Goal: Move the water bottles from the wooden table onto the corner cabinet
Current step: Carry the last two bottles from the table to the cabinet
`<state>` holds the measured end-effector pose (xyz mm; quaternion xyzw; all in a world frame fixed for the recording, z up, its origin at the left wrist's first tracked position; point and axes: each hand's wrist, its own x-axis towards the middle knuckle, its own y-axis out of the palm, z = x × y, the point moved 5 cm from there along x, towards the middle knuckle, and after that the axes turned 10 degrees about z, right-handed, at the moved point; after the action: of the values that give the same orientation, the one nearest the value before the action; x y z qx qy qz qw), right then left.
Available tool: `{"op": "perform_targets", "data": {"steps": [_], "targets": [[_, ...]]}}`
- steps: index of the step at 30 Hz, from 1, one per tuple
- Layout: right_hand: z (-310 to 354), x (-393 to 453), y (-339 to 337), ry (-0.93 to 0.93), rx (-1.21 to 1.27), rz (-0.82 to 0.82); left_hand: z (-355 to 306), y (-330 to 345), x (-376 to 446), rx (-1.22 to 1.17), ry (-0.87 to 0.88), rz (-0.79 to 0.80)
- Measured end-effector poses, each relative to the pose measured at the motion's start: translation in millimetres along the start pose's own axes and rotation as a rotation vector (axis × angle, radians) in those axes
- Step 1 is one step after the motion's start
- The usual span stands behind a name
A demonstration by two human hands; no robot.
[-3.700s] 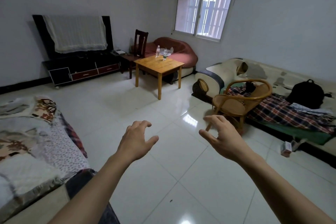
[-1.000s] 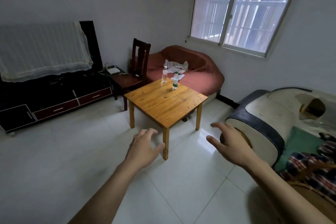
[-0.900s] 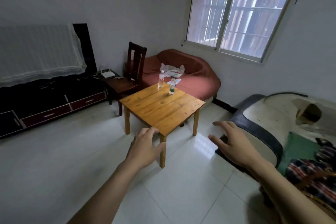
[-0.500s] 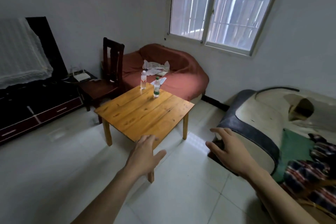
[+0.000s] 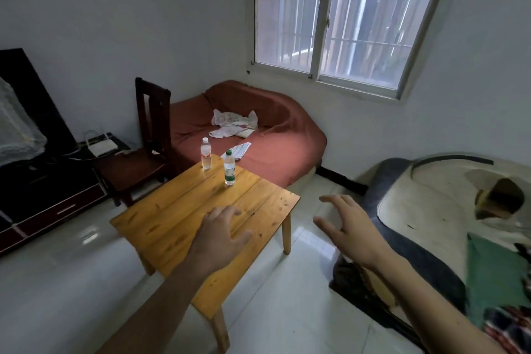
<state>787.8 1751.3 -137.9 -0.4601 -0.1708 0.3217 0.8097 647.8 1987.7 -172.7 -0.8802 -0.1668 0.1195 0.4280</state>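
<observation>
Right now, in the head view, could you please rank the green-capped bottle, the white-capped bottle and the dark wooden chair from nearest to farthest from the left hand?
1. Green-capped bottle, table's far end.
2. White-capped bottle, far corner.
3. Dark wooden chair, beyond the table, left.

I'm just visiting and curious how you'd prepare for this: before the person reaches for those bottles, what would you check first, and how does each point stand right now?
1. Both bottles upright on the square wooden table: ok. The white-capped clear plastic bottle and the green-capped clear plastic bottle stand apart near the far corner.
2. Left hand free: ok, fingers relaxed, holding nothing.
3. Right hand free: ok, fingers spread, holding nothing.
4. Tabletop between hands and bottles bare: ok.
5. Bottles within arm's reach: cannot tell.
6. Room on the corner cabinet: cannot tell; which piece of furniture it is isn't clear.
</observation>
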Motion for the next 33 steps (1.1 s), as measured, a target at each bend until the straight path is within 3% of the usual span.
{"op": "perform_targets", "data": {"steps": [12,18,27,33], "targets": [[-29,194,-24,0.094,-0.084,0.048,21,-7,231,-0.111,0.041,0.049],[-36,272,-24,0.074,-0.092,0.043,33,-16,302,-0.110,0.027,0.044],[-108,378,-19,0.030,0.005,0.115,46,13,391,-0.075,-0.112,0.061],[-178,458,-47,-0.051,0.071,0.143,-8,29,475,0.045,-0.172,0.032]]}}
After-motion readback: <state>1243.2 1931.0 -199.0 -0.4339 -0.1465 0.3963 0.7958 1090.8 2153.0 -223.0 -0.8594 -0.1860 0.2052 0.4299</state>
